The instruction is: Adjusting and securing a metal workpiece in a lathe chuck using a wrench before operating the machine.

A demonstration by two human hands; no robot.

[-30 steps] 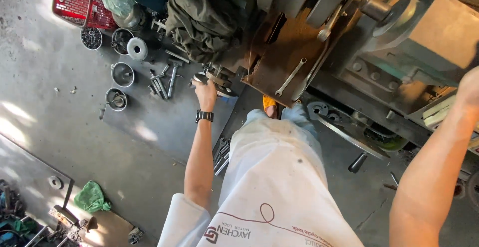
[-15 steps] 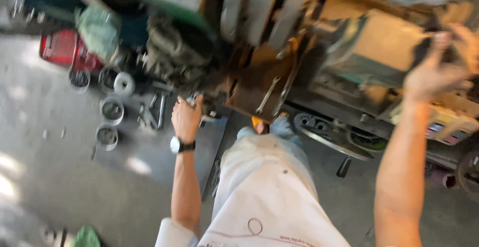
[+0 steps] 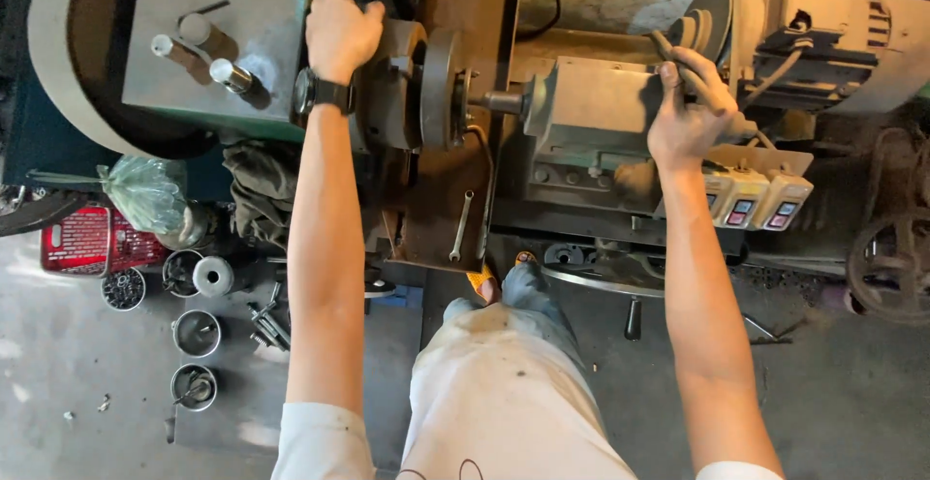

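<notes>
Bare forearms. Black wristwatch with dark strap [image 3: 320, 92] on left wrist. Short white sleeves [image 3: 323, 441] at both shoulders. Pale stained apron [image 3: 504, 402] over blue jeans [image 3: 528, 286]. Orange sandal [image 3: 481, 281] on foot.

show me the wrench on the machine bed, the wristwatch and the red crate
wrench [image 3: 462, 226], head view, middle of its shaft
wristwatch [image 3: 312, 92], head view, dark face on the left wrist
red crate [image 3: 82, 243], head view, its slatted side

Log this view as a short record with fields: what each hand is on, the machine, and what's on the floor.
left hand: gripping the top of the lathe chuck
right hand: closed on a lever handle
machine: old lathe headstock, grey and green
wrist: black watch
tray: wrench lying loose
floor: metal tins, red crate
</notes>
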